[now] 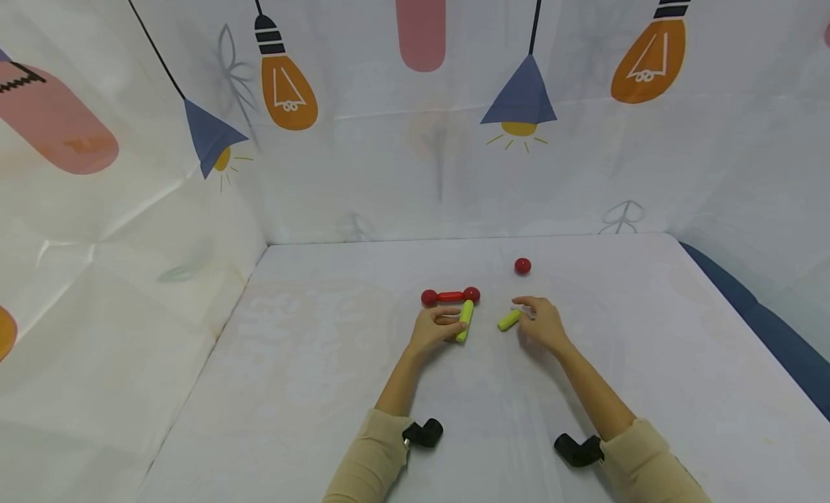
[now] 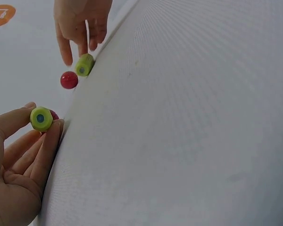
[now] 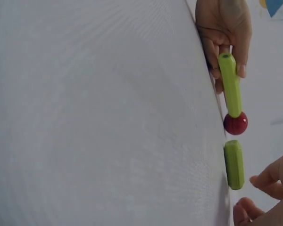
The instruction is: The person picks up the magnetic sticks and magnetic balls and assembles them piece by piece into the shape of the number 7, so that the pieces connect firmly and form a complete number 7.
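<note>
My left hand pinches a yellow-green rod between thumb and fingers. The rod's far end meets a red ball, which joins through a short red rod to a second red ball. Over to the right, my right hand hovers with parted fingers around the end of another yellow-green rod. In the right wrist view, a small gap shows between those fingertips and that loose rod. End-on in the left wrist view, the held rod shows a dark centre.
A loose red ball lies beyond my right hand on the white tabletop. White sheets printed with lamps and bulbs hang behind and at the sides. Something dark blue shows past the table's right edge.
</note>
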Action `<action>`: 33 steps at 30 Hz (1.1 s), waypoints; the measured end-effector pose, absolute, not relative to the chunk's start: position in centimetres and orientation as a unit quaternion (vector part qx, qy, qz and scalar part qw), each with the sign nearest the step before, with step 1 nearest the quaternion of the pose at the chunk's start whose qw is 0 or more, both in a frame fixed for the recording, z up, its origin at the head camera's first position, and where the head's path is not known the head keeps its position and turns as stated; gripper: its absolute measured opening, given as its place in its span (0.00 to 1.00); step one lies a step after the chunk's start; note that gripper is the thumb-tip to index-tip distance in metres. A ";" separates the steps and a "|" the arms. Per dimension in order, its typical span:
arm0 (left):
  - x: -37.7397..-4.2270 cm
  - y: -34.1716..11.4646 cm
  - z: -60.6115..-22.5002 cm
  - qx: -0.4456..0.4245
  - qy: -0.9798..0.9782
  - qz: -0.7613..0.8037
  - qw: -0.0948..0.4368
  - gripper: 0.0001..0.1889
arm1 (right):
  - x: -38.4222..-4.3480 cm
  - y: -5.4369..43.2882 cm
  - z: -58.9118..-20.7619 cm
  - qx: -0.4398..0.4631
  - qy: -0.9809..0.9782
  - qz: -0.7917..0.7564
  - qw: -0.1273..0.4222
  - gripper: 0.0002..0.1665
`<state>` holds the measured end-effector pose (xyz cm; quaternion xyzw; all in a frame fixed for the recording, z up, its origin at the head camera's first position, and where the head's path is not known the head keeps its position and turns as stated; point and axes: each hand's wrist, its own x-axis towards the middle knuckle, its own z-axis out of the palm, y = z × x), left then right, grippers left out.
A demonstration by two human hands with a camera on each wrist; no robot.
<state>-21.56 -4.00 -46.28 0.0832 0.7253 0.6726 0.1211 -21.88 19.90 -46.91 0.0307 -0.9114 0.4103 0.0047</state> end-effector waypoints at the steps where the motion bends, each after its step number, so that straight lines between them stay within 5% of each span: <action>1: -21.6 -4.0 -46.3 0.083 0.725 0.673 0.120 0.19 | -21.8 19.9 -46.9 0.019 -0.910 0.413 0.008 0.23; 18: -21.6 -4.0 -46.3 0.080 0.730 0.668 0.118 0.19 | -21.5 18.2 -47.0 -0.082 -0.924 0.372 -0.023 0.35; 33: -21.6 -4.0 -46.2 0.086 0.736 0.661 0.118 0.19 | -21.9 17.8 -46.8 -0.055 -0.920 0.388 -0.018 0.30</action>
